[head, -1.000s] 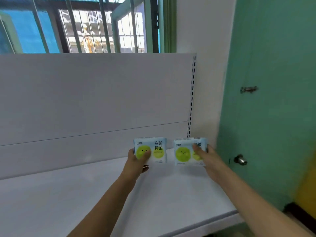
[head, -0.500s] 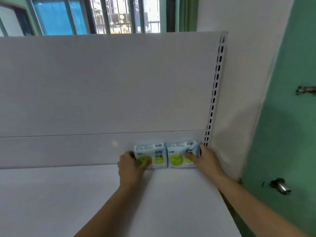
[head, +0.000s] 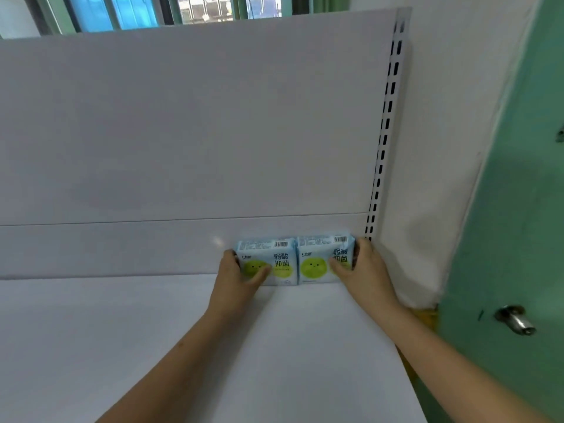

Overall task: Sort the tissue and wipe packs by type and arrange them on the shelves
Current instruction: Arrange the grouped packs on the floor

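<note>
Two identical light-blue wipe packs with green round faces stand side by side, touching, at the back right corner of the white shelf point(head: 152, 331). My left hand point(head: 236, 277) grips the left pack point(head: 276, 261) at its left edge, thumb across the front. My right hand point(head: 364, 271) grips the right pack point(head: 317, 261) at its right edge. Both packs rest upright on the shelf against the white back panel point(head: 183, 132).
A slotted white upright point(head: 383, 141) runs up the shelf's right side. Right of it are a white wall and a green door point(head: 518, 209) with a metal handle point(head: 514, 320). A barred window point(head: 183, 7) shows above the back panel.
Both hands carried the packs forward from mid-air to the back of the shelf and set them down together against the back panel, in the right corner.
</note>
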A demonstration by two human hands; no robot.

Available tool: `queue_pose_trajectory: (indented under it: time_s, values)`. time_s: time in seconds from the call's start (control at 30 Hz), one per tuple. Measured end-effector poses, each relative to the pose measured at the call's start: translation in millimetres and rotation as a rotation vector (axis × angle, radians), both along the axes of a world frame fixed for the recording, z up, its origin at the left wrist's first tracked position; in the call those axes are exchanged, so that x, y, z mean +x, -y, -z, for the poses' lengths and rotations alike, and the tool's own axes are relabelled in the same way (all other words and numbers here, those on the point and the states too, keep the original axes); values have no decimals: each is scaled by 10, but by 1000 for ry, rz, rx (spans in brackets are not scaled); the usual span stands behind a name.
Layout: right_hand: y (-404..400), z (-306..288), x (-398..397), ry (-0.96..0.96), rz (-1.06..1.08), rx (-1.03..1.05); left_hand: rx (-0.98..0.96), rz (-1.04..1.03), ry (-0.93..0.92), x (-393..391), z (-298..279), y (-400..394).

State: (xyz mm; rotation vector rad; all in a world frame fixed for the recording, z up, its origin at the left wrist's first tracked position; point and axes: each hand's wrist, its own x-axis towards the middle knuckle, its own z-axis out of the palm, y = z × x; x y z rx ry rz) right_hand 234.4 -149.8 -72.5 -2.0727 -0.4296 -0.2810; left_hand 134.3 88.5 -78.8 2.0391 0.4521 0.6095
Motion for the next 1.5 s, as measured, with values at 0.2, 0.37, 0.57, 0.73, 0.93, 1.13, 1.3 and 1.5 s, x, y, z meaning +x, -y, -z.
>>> queue_pose_trajectory:
  time_s: [0.2, 0.37, 0.57, 0.73, 0.93, 1.13, 1.3, 1.5]
  values:
    - [50, -68, -80, 119, 92, -104, 130, -63, 92, -82, -99, 68]
    - [107, -134, -172, 306, 148, -222, 348, -110, 114, -135, -166, 140]
    - [19, -307, -378, 395, 105, -299, 363, -107, 55, -207, -249, 132]
    - [-468, -573, -830, 394, -167, -281, 393, -245, 3, -498, -461, -223]
    - [-1299, -770, -1644, 328, -639, -375, 434, -537, -132, -1485, -691, -838]
    - [-1751, -866, -2803, 385, -974, -368, 394, -844, -240, -3049, -812, -1177]
    - [-1906, -814, -3989, 380, -1195, -299, 469, -949, -320, -4550, -925, -1209]
    - [-2059, -659, -5811, 387, -1428, -250, 439, -1085, -436, -6588, -761, -906]
